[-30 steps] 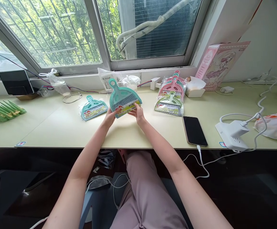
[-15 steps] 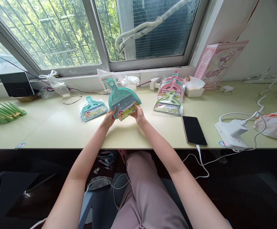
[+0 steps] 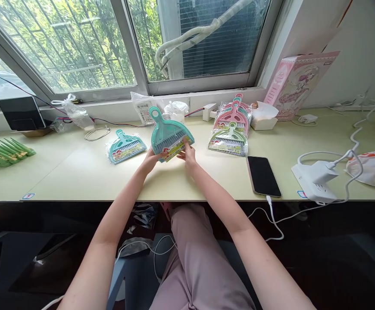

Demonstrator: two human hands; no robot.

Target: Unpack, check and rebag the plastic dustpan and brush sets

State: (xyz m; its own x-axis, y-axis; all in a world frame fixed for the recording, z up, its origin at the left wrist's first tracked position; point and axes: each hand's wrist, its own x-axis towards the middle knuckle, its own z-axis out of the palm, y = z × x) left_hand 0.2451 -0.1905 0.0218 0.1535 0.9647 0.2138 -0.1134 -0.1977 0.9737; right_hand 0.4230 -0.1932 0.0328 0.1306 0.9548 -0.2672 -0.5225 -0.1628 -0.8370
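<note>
A teal dustpan and brush set [image 3: 170, 131] with a yellow-green label is held above the table, its looped handle up and tilted left. My left hand [image 3: 151, 159] grips its lower left corner, the thumb on the front. On the lower right edge is my right hand [image 3: 188, 156], thumb on the label and other fingers partly behind. A similar teal set [image 3: 126, 147] in clear wrap lies on the table, left of my hands. To the right lie a green set [image 3: 229, 141] and, behind it, pink sets [image 3: 233, 116], all wrapped.
A phone [image 3: 264, 176] on a cable lies near the front edge, beside a white power strip [image 3: 315, 181]. Green stalk-like items [image 3: 4, 153] are at far left. Along the window stand a black tablet [image 3: 22, 114], plastic bags, a tissue box [image 3: 264, 116] and a pink box [image 3: 299, 86].
The held teal set has shifted slightly right and turned a little. My left thumb now reaches farther across its lower front, and the right fingers have spread a little.
</note>
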